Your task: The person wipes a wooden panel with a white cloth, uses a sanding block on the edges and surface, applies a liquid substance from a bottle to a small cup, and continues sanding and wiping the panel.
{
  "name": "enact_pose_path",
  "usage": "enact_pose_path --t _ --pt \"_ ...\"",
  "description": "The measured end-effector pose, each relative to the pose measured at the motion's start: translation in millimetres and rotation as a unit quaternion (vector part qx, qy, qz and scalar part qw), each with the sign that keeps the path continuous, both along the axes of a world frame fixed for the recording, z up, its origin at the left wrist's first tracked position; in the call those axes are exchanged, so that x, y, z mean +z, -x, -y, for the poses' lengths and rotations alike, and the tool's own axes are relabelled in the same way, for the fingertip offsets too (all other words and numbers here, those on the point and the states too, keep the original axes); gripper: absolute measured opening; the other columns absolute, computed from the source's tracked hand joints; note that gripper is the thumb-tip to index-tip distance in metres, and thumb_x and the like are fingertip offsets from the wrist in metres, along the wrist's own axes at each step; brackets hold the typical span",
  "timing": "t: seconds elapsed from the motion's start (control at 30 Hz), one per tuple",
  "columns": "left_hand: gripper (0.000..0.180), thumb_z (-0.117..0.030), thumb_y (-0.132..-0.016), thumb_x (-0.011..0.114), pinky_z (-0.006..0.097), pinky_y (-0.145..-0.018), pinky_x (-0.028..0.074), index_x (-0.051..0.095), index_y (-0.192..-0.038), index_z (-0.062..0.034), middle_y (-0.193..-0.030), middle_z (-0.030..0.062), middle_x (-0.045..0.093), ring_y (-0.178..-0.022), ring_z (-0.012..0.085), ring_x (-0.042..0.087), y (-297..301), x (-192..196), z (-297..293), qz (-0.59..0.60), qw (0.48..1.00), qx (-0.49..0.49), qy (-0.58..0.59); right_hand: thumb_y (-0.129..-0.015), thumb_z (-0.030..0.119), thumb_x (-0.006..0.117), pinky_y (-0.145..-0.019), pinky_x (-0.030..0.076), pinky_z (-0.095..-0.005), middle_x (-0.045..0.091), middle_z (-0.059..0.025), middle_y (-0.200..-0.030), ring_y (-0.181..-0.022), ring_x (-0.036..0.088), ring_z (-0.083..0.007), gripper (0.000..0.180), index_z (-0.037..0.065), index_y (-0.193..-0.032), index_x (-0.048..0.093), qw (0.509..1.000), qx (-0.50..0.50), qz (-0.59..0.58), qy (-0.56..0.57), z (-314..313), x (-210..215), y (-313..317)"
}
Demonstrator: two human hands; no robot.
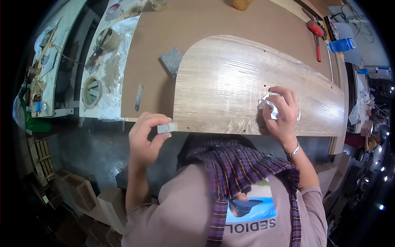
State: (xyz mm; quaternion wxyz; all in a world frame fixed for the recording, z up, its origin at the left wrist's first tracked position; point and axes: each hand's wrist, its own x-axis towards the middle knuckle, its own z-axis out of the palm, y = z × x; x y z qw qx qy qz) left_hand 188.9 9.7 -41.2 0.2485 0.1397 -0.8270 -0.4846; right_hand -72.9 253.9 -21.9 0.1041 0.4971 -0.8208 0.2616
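The work looks to be at the edge-finishing stage. The left hand [145,138], wrist bent back, pinches a small grey block [166,127] at the near left corner of the curved wood-grain panel [230,82] lying on the bench [164,24]. The right hand [283,112] presses a crumpled white rag [268,105] flat on the panel, fingers closed over it; the next stroke likely needs steady pressure along the edge.

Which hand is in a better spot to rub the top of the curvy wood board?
Probably the right hand. It rests on top of the wood panel, pressing a crumpled white cloth against it. The left hand is off at the panel's front corner, pinching a small grey block.
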Motion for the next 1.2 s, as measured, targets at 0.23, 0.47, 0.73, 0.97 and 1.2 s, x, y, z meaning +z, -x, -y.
enact_pose_path --t 0.23,0.47,0.73,0.97,1.2 --pt "0.022 0.005 -0.080 0.067 0.034 -0.080 0.052 0.063 -0.102 0.0005 -0.095 0.0125 0.067 -0.090 0.0268 0.067 68 -22 36 -0.056 0.997 0.048 -0.038 -0.069 0.005 0.071 -0.074 0.050 -0.0390 0.066 -0.0103 -0.102 -0.091 0.059 -0.0319 0.015 0.007 -0.082 0.064 1.000 -0.001 0.005 -0.006 3 -3 -2" --pt "0.022 0.006 -0.081 0.068 0.031 -0.081 0.053 0.065 -0.102 -0.0001 -0.096 0.0123 0.069 -0.088 0.0220 0.067 16 -17 25 -0.017 0.996 -0.031 -0.079 -0.067 0.004 0.070 -0.074 0.049 -0.0394 0.066 -0.0106 -0.101 -0.090 0.058 -0.0320 0.016 0.007 -0.081 0.063 1.000 -0.011 -0.007 -0.012 5 -2 -3" --pt "0.018 0.000 -0.092 0.063 0.029 -0.081 0.054 0.062 -0.110 0.0038 -0.100 0.0123 0.069 -0.089 0.0184 0.067 134 -30 79 -0.100 0.983 0.033 -0.149 -0.068 0.006 0.071 -0.077 0.049 -0.0407 0.065 -0.0114 -0.104 -0.094 0.058 -0.0332 0.017 0.006 -0.083 0.063 1.000 -0.014 0.003 -0.025 5 3 -3" --pt "0.024 -0.009 -0.102 0.051 0.034 -0.084 0.058 0.057 -0.116 0.0085 -0.107 0.0163 0.066 -0.094 0.0210 0.067 106 -10 57 -0.180 0.817 0.004 -0.548 -0.085 0.024 0.063 -0.107 0.037 -0.0477 0.056 -0.0158 -0.134 -0.125 0.047 -0.0395 0.043 0.008 -0.125 0.064 0.987 0.091 0.131 -0.004 38 22 21" --pt "0.032 -0.020 -0.104 0.048 0.038 -0.080 0.059 0.061 -0.121 0.0041 -0.108 0.0169 0.067 -0.088 0.0241 0.067 79 8 29 -0.255 0.712 -0.030 -0.654 -0.080 0.017 0.072 -0.106 0.040 -0.0479 0.056 -0.0156 -0.135 -0.124 0.049 -0.0382 0.052 0.008 -0.130 0.061 0.956 0.266 0.108 0.056 126 44 9"
